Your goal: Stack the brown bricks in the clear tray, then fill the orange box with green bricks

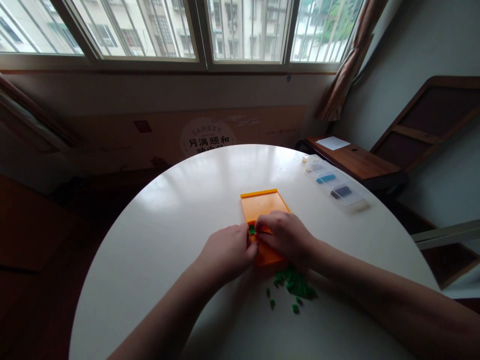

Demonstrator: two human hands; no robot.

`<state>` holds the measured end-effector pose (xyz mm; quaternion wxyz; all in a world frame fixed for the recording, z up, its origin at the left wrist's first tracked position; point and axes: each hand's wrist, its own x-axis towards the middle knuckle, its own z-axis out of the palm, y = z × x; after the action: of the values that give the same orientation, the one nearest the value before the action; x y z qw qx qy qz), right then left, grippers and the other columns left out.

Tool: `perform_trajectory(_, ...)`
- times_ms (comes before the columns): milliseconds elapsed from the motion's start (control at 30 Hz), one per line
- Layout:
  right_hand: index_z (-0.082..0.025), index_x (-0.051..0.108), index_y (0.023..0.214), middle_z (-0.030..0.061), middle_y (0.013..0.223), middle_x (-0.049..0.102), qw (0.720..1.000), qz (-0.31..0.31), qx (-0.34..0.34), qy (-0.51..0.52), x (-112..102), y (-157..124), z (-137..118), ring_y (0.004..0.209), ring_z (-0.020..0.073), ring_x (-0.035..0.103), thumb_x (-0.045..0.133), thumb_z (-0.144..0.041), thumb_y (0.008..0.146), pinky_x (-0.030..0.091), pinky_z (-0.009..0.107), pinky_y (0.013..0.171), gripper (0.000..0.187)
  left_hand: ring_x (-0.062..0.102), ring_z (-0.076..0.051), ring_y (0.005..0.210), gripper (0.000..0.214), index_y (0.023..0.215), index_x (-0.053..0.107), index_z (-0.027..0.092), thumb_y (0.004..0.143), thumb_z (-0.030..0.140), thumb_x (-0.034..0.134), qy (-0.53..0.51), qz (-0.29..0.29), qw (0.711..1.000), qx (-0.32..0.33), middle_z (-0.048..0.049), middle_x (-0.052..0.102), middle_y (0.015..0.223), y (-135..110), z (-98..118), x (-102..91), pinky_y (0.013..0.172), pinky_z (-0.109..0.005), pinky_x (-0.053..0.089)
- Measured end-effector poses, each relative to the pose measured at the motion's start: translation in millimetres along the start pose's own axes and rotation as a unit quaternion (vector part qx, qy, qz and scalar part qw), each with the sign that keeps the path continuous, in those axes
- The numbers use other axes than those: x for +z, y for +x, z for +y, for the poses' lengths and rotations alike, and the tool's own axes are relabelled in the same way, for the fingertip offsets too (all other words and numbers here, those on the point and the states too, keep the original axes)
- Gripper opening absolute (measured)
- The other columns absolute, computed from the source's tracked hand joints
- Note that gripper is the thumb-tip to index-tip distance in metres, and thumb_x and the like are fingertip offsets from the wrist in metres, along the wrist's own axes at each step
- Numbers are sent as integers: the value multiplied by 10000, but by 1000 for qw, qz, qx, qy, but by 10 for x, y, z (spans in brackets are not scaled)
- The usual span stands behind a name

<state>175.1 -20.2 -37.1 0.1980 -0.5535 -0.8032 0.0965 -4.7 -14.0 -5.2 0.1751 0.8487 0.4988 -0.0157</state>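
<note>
An orange plastic case (268, 257) lies opened out on the white table, its flat lid panel (263, 204) stretching away from me. My left hand (228, 252) is closed on the case's left side, the thumb bent over the near part. From the right, my right hand (283, 234) reaches over the case with fingers pinched together; what they hold, if anything, is hidden. Between the two hands a bit of green (252, 229) shows in the case. Just below the case, small green pieces (296, 284) sit in a loose heap, several scattered apart from it.
The round white table (150, 270) fills the foreground. Near its far right edge lies a clear compartment box (335, 185) with blue and dark contents. Beyond stands a wooden chair (369, 165) with a white paper (333, 143) on its seat. Barred windows run along the back.
</note>
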Motion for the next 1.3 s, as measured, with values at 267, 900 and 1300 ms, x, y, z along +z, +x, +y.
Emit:
perform_trajectory(267,-244,749,884,11,865,703,999,11,-36,-11,-47,-23,31,819,156,621,622,-256,889,403,260,708,127,662,-247,785,261,949,616,235,845,413,456,-7,5,1000,-12,-56,718,931,6,21,-13,620,-336,466)
perform_trajectory(900,-243,759,866,14,859,695,999,1,-33,1,-24,-20,12,811,149,618,629,-268,882,412,251,681,133,659,-232,782,263,927,618,234,853,424,452,-6,2,1000,-11,-55,716,926,-4,16,-23,629,-323,464)
perform_trajectory(1300,-235,748,925,40,902,701,990,22,-138,-2,-418,-201,279,837,156,619,595,-222,903,451,264,728,155,632,-217,721,495,802,631,199,916,568,321,-63,-38,997,-9,-70,709,865,68,-106,-128,573,-299,401)
